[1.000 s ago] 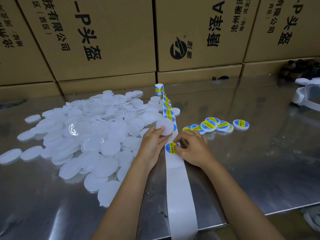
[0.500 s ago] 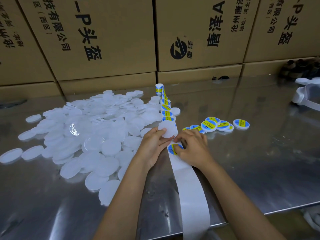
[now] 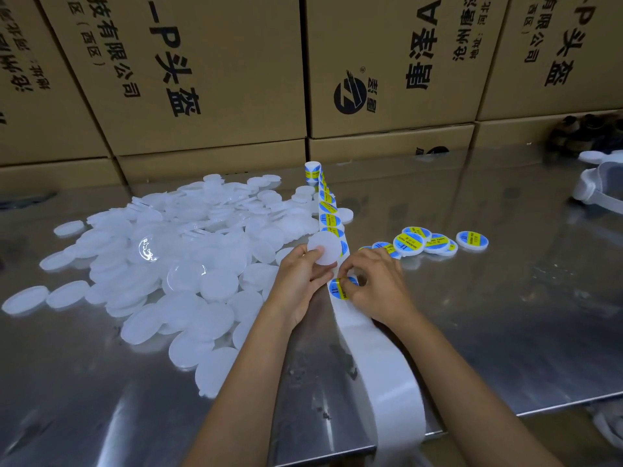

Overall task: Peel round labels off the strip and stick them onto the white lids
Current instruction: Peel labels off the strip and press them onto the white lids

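Left hand (image 3: 300,278): grips one white lid (image 3: 324,248) by its near edge, thumb on top, fingers curled beneath; the lid is raised over the strip (image 3: 381,358), plain face up, no label on it

Right hand (image 3: 374,284): fingers curled down, fingertips pinching the nearest label (image 3: 340,287) where it sits on the strip. Label is blue with a yellow band; whether its edge is lifted off the backing I cannot tell

Strip: white backing, runs from a small roll (image 3: 313,170) standing near the table's (image 3: 505,332) far edge, toward the near edge and over it. Labels show on the stretch beyond the hands; the stretch on the near side of the hands is bare backing

Lid pile (image 3: 175,257): many unlabelled white lids heaped and overlapping on the left half of the table, reaching from near the roll to close to the near edge

Done lids (image 3: 435,242): a short overlapping row carrying blue-yellow labels, just right of the strip, beyond the right hand

Boxes (image 3: 188,72): brown cartons with black print stacked along the far edge

White object (image 3: 596,187), far right edge: partly cut off, not identifiable
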A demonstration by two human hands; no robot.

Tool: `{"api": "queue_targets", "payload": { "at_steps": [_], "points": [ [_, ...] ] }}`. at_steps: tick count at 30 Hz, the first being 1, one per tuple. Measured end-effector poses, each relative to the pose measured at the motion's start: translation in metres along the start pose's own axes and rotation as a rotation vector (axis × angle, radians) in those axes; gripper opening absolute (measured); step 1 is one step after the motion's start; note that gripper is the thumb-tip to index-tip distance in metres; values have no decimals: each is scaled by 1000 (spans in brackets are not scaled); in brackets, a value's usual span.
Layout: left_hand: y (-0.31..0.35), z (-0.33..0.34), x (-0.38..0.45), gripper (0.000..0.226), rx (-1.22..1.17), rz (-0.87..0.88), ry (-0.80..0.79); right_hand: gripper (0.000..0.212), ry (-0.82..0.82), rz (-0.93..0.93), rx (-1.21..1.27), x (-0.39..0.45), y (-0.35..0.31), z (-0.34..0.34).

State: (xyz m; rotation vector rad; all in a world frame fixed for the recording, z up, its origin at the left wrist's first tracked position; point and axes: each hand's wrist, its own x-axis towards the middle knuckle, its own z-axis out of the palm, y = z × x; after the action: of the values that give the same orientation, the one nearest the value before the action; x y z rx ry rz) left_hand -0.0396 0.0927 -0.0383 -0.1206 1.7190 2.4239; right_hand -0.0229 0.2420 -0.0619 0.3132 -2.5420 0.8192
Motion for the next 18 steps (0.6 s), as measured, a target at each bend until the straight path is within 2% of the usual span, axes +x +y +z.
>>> {"api": "queue_targets", "payload": {
  "at_steps": [3,7,11,14,18],
  "points": [
    [0,1,-1,28,8,6,5,16,11,27,180,0,-8,-4],
    [-1,2,-2,29,39,23,-5,25,20,198,646,3,-18,-12],
    [0,2,-5,29,49,31,-10,25,123,286,881,6,-17,-17],
    [2,4,-10,36,48,83,-13,27,145,297,956,7,-16,-16],
    [2,7,-14,36,68,117,-87,30,194,259,901,8,-20,-13]
  ]
}}
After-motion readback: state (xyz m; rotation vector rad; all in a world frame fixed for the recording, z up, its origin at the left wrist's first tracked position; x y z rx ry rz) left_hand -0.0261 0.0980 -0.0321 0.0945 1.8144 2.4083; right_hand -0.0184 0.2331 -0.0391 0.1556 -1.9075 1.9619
